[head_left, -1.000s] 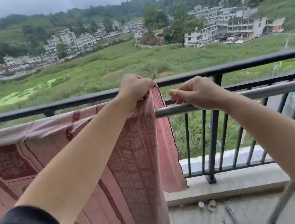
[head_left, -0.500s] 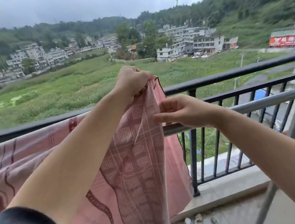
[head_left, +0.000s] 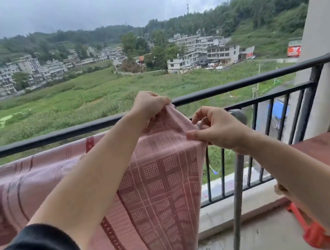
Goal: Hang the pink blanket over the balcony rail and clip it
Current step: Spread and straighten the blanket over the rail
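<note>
Slipping off looks the main risk: the pink blanket (head_left: 163, 178) reaches almost to the end of the grey pole (head_left: 238, 115), unclipped, so a slack grip could drop it. Left hand (head_left: 149, 105) fingers curl round the bunched top fold; right hand (head_left: 220, 131) pinches the edge. Cloth checked, woven, draped just inside the black balcony rail (head_left: 239, 85).

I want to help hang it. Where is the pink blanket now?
In the head view, the pink blanket hangs left of centre, just below the black rail, and the left hand and right hand grip its top right corner.
</note>
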A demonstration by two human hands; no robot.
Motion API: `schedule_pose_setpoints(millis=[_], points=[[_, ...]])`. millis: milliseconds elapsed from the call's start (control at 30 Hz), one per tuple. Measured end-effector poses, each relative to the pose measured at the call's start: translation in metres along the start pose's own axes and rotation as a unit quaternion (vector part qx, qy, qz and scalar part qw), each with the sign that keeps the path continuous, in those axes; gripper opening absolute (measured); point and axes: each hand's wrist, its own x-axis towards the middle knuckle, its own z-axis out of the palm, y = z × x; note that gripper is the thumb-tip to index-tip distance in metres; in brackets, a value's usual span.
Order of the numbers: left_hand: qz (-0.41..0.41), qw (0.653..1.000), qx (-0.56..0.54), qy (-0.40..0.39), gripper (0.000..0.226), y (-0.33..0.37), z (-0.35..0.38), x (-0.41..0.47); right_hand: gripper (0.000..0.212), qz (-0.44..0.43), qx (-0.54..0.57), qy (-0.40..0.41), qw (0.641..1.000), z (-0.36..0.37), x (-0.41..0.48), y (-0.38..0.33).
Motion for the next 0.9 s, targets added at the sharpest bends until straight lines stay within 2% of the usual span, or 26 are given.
schedule_pose_setpoints(millis=[100,200,233,267,333,400,533,600,767,833,900], points=[[0.032,0.998,0.001,0.046,0.019,0.023,0.046,-0.003,0.027,-0.031,-0.015,0.081,0.996,-0.036,-0.013,0.024],[0.113,0.983,-0.020,0.140,0.028,0.040,0.078,-0.006,0.024,-0.061,0.024,0.163,0.984,-0.060,-0.014,0.042],[0.132,0.982,-0.017,0.136,0.030,0.045,0.085,-0.006,0.023,-0.070,0.026,0.189,0.979,-0.065,-0.013,0.046],[0.138,0.986,-0.002,0.093,0.036,0.049,0.091,-0.008,0.023,-0.075,0.018,0.205,0.976,-0.070,-0.012,0.049],[0.112,0.987,0.094,-0.065,0.056,0.055,0.098,-0.016,0.025,-0.068,-0.012,0.204,0.977,-0.078,-0.012,0.054],[0.099,0.966,0.195,-0.138,0.062,0.052,0.096,-0.023,0.030,-0.062,-0.021,0.191,0.979,-0.082,-0.014,0.060],[0.069,0.962,0.223,-0.140,0.059,0.032,0.073,-0.038,0.028,-0.061,-0.057,0.195,0.977,-0.081,-0.023,0.077],[0.079,0.959,0.230,-0.149,0.057,0.023,0.060,-0.044,0.027,-0.049,-0.051,0.194,0.978,-0.076,-0.027,0.083],[0.092,0.969,0.136,-0.187,0.024,0.013,0.042,-0.056,0.028,-0.017,-0.015,0.220,0.975,-0.062,-0.032,0.083],[0.102,0.975,0.106,-0.168,0.019,0.013,0.045,-0.059,0.027,0.005,0.013,0.189,0.982,-0.058,-0.032,0.081],[0.123,0.979,0.090,-0.137,0.016,0.013,0.049,-0.062,0.022,0.029,0.067,0.107,0.992,-0.052,-0.036,0.080]])
